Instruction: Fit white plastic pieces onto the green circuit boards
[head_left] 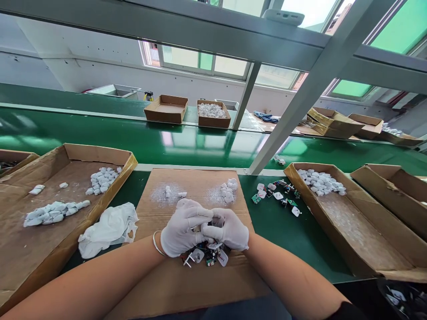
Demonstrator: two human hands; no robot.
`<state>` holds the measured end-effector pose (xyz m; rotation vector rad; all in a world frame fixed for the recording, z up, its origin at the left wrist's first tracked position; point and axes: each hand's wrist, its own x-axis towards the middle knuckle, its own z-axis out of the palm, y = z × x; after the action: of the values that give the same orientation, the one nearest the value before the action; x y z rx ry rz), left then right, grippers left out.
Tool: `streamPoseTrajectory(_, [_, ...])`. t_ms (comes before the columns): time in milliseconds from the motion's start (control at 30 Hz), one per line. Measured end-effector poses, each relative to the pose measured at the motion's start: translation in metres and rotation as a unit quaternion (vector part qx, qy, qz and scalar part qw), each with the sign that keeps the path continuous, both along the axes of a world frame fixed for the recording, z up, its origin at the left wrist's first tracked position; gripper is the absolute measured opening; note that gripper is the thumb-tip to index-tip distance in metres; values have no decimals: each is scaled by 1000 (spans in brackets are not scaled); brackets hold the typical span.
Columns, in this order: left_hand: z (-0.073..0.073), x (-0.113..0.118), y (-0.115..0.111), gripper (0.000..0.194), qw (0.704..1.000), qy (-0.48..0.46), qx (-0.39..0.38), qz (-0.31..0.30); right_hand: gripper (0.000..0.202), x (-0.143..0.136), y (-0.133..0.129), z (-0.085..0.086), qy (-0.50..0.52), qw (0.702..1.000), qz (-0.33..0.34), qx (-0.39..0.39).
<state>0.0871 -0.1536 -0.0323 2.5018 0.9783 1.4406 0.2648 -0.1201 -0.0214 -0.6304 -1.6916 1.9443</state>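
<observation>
My left hand (pixel 187 222) and my right hand (pixel 227 229), both in white gloves, meet above a sheet of cardboard (pixel 187 289). Their fingers are closed and pressed together around something small, mostly hidden between them. Just below the hands lies a pile of small circuit boards (pixel 211 258) with wires and white plates. Beyond my fingers, small white lumps (pixel 228 190) sit on a powdery patch at the right. A few more white pieces (pixel 168 192) rest on another powdery patch at the left.
Left of the cardboard stands a large cardboard tray (pixel 83 209) with white pieces, beside a crumpled white cloth (pixel 108 226). More circuit boards (pixel 276 195) lie on the right, next to another cardboard tray (pixel 353 226) with white pieces. A slanted metal post (pixel 290 106) rises behind the cardboard.
</observation>
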Motion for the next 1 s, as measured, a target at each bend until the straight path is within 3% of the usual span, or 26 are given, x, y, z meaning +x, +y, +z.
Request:
streamPoseTrajectory(233, [-1,1,1,35,1000,-3,-6,-9,37,1,1,5,48,997,52,-21])
streamPoseTrajectory(433, [-5,2,-1,27,999,27,-6,29,28,-2,-4,7,-13,999,-22,30])
streamPoseTrajectory(667, [1,3,-2,21,998,42,4,40,30,0,-5,4,-24,998,-24,45])
streamPoseTrajectory(833, [3,4,-3,27,999,36,1,22,30,3,-4,7,-8,1000,6,17])
streamPoseTrajectory(1000, [4,4,-3,27,997,51,-31,41,33,2,-3,4,-29,999,-25,26])
